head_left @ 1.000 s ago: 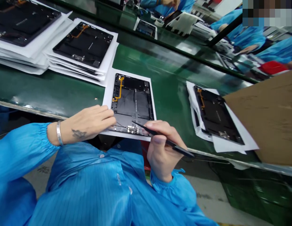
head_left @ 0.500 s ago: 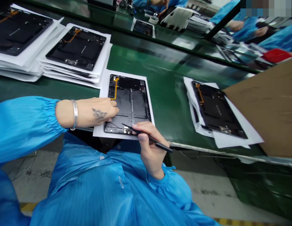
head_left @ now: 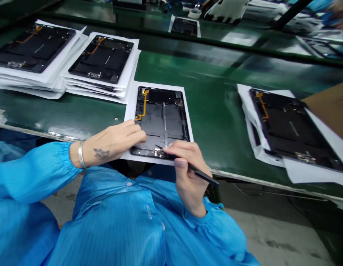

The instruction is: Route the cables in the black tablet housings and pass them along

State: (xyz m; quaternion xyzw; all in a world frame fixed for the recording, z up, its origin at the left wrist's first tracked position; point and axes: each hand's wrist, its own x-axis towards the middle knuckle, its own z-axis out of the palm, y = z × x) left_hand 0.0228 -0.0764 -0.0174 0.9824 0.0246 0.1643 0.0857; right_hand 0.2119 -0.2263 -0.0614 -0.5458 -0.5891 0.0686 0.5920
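1. The left hand (head_left: 113, 140) lies flat and open, its fingers loosely together; it grips nothing, and its fingertips rest on the lower left of a black tablet back panel (head_left: 163, 122), seemingly steadying it.
2. The right hand (head_left: 188, 173) is curled in a pen grip around a slim black pointed tool (head_left: 203, 174); I cannot tell whether it is a probe or closed tweezers; its tip reaches toward a small metal connector board (head_left: 160, 152) at the panel's lower edge.
3. The panel lies between the hands on a white paper sheet (head_left: 131, 111), which sits on a green conveyor belt (head_left: 212, 111); a yellow flex cable (head_left: 143, 105) runs along the panel just beyond the left fingertips.
4. The step in hand looks like fine work at that lower edge; the spot calls for a steady hold and careful tip placement; the fingers partly hide the tip.
5. Ahead of the left hand lie stacked sheets bearing another panel (head_left: 102, 59); right of the right hand lies a further panel (head_left: 290, 129), beside brown cardboard (head_left: 330, 111).
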